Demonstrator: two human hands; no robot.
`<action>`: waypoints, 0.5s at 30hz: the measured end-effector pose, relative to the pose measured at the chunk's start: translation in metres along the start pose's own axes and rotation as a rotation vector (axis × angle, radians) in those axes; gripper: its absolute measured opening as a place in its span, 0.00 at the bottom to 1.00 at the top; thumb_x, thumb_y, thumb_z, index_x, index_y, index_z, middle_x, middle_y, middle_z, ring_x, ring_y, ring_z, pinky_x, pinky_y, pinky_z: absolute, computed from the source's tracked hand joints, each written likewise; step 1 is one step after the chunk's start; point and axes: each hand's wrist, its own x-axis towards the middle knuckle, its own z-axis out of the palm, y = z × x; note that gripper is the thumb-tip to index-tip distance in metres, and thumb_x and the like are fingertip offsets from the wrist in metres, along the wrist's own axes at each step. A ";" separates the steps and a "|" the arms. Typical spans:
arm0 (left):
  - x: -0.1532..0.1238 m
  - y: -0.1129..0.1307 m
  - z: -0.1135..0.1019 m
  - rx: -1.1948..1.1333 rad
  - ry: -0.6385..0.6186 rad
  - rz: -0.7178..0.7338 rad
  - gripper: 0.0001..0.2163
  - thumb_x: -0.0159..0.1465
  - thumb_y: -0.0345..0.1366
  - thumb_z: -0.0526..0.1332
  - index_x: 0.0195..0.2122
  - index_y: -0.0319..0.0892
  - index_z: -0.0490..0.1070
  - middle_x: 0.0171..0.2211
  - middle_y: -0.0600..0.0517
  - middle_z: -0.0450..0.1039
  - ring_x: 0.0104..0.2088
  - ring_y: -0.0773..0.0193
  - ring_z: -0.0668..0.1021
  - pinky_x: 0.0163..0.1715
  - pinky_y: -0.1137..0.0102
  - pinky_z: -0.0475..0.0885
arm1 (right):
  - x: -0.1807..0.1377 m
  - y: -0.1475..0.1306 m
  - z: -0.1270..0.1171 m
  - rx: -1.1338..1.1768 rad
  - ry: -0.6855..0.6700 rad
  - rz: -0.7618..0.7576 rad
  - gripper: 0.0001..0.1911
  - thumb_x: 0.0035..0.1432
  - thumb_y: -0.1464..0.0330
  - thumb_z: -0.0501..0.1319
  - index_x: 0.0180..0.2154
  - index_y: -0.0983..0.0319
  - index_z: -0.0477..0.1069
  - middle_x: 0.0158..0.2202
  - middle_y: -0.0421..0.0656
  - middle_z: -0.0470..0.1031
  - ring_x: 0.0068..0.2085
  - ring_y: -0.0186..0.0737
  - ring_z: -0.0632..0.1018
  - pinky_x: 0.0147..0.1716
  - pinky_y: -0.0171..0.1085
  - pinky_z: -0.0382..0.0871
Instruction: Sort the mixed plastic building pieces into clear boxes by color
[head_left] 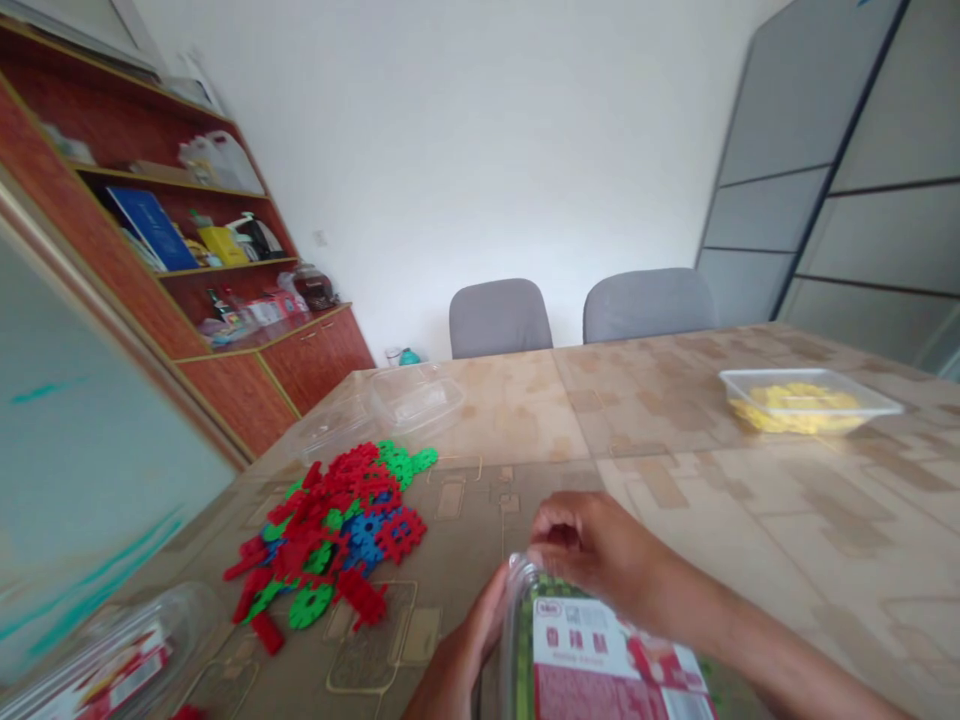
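I hold a clear plastic jar (600, 655) with a red and white label at the bottom centre, lying towards me. My left hand (457, 660) grips its left side. My right hand (600, 550) curls over its top end with fingers closed around the rim. Green pieces show through the jar's wall. A pile of red, green and blue toy pieces (334, 530) lies on the table (675, 440) to the left of my hands.
Another clear jar with a red label (120, 655) lies at the bottom left. An empty clear tub (416, 398) and a lid sit behind the pile. A clear tub of yellow pieces (806, 400) stands at the right. Two grey chairs (577, 312) face the far edge.
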 end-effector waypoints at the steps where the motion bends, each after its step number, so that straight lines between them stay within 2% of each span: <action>1: -0.001 0.001 0.001 0.000 -0.005 -0.018 0.40 0.57 0.67 0.51 0.56 0.36 0.69 0.47 0.41 0.76 0.58 0.39 0.67 0.58 0.47 0.58 | 0.000 0.001 0.001 0.027 0.001 -0.002 0.06 0.53 0.75 0.61 0.26 0.64 0.73 0.23 0.36 0.70 0.24 0.30 0.69 0.22 0.28 0.57; 4: -0.003 0.001 0.008 0.000 0.005 -0.012 0.40 0.57 0.67 0.51 0.56 0.34 0.68 0.45 0.40 0.77 0.54 0.39 0.72 0.55 0.47 0.62 | -0.001 0.003 0.002 0.066 0.017 -0.017 0.06 0.52 0.77 0.61 0.24 0.64 0.71 0.22 0.35 0.68 0.24 0.29 0.67 0.22 0.28 0.56; 7: 0.001 -0.007 0.012 0.008 0.048 -0.004 0.42 0.56 0.68 0.49 0.59 0.38 0.65 0.43 0.43 0.78 0.52 0.41 0.75 0.52 0.47 0.65 | -0.002 0.003 0.002 0.057 0.037 -0.071 0.07 0.53 0.77 0.61 0.24 0.63 0.70 0.23 0.35 0.67 0.25 0.29 0.67 0.24 0.29 0.57; 9: 0.004 -0.014 0.010 0.027 0.062 -0.023 0.42 0.56 0.69 0.47 0.60 0.40 0.63 0.42 0.43 0.78 0.51 0.42 0.75 0.51 0.48 0.66 | -0.003 0.002 0.002 0.023 0.040 -0.116 0.07 0.54 0.77 0.61 0.25 0.63 0.71 0.24 0.36 0.69 0.26 0.30 0.69 0.25 0.29 0.59; 12: -0.001 -0.020 0.005 0.086 0.063 -0.019 0.46 0.54 0.71 0.46 0.60 0.37 0.63 0.44 0.39 0.77 0.52 0.41 0.74 0.52 0.49 0.66 | -0.003 0.001 0.001 -0.012 0.024 -0.135 0.05 0.53 0.76 0.62 0.27 0.63 0.71 0.26 0.37 0.71 0.28 0.31 0.70 0.27 0.30 0.60; 13: -0.005 -0.020 0.003 0.107 0.067 0.005 0.46 0.53 0.71 0.48 0.61 0.37 0.62 0.46 0.38 0.76 0.53 0.40 0.73 0.53 0.50 0.65 | -0.003 0.001 0.000 -0.006 0.019 -0.126 0.05 0.52 0.77 0.63 0.26 0.63 0.72 0.26 0.37 0.71 0.28 0.31 0.70 0.27 0.30 0.60; 15: -0.019 -0.016 0.003 0.169 0.061 0.112 0.48 0.49 0.68 0.59 0.64 0.39 0.57 0.52 0.39 0.72 0.56 0.40 0.70 0.55 0.52 0.63 | -0.002 0.001 0.001 0.032 0.015 -0.101 0.06 0.52 0.78 0.63 0.25 0.64 0.71 0.25 0.36 0.71 0.27 0.30 0.70 0.26 0.29 0.60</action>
